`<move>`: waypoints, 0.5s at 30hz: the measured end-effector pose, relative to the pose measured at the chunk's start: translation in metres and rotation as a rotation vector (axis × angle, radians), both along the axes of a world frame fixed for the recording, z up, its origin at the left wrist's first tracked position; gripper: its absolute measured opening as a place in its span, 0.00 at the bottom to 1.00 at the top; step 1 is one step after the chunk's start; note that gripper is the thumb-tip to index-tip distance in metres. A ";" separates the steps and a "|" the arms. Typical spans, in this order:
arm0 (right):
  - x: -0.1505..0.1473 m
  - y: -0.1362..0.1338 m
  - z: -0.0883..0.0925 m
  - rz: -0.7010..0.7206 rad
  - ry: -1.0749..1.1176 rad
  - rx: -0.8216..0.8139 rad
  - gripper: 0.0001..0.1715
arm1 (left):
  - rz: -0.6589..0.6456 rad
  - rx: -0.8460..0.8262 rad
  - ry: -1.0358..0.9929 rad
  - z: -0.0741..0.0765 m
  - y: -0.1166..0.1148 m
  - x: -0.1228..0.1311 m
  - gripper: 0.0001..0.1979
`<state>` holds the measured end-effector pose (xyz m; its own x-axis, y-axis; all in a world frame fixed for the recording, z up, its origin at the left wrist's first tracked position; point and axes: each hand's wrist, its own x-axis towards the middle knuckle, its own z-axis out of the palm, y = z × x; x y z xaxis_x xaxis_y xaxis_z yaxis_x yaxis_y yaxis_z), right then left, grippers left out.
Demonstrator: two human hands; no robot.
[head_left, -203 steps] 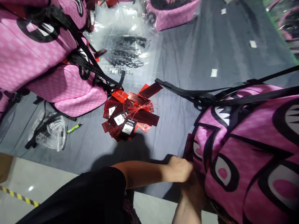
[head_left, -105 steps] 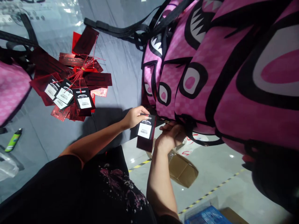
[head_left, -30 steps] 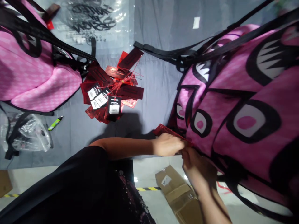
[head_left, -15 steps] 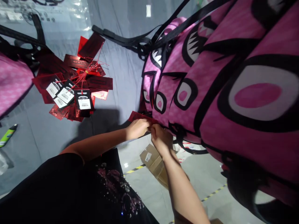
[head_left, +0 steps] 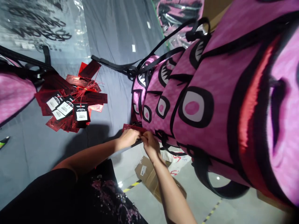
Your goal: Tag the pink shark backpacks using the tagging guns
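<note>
My left hand (head_left: 130, 138) is closed in a pinch at the table edge, at the lower corner of a row of pink backpacks (head_left: 158, 109). A dark red hang tag (head_left: 133, 127) sticks out above its fingers and runs towards my right hand. Close beside it, nearly touching, my right hand (head_left: 150, 143) has its fingers drawn together; what they grip is hidden. To the left lies a fanned bunch of red tags (head_left: 90, 98) tied by red strings, with several black-and-white barcode tags (head_left: 81, 115) among them.
Another pink bag (head_left: 15, 96) lies at the left edge. A clear printed plastic bag (head_left: 46, 28) covers the table's far left. A green-and-black pen (head_left: 4, 142) lies near the left edge. An open cardboard box (head_left: 149, 177) sits on the floor below, by yellow-black tape (head_left: 132, 185).
The view has shifted, bringing an open red-lined bag at the right and wrapped bags at the back into sight. Both hands stay together at the red tag by the backpack corner.
</note>
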<state>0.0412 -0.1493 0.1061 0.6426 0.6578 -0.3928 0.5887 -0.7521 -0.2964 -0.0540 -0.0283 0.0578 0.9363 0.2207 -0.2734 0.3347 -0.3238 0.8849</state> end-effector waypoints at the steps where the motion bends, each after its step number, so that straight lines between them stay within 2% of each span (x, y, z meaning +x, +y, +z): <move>1: 0.000 -0.001 0.000 -0.016 0.004 0.019 0.10 | 0.014 0.022 0.009 0.001 0.000 0.000 0.11; 3: 0.000 -0.002 0.000 -0.045 0.007 0.058 0.11 | 0.032 0.070 0.015 0.005 0.000 -0.001 0.11; 9: -0.001 -0.004 0.006 -0.110 0.020 0.167 0.13 | -0.040 0.160 0.017 0.020 0.000 0.003 0.11; 12: -0.003 -0.003 0.006 -0.140 0.024 0.218 0.14 | -0.052 0.208 0.041 0.021 0.002 0.004 0.13; 15: -0.004 -0.002 0.003 -0.148 0.038 0.251 0.15 | -0.096 0.212 0.049 0.018 0.006 0.003 0.10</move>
<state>0.0370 -0.1516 0.1090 0.7265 0.6379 -0.2554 0.4632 -0.7292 -0.5037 -0.0510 -0.0225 0.0759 0.9424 0.1887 -0.2761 0.3344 -0.5334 0.7770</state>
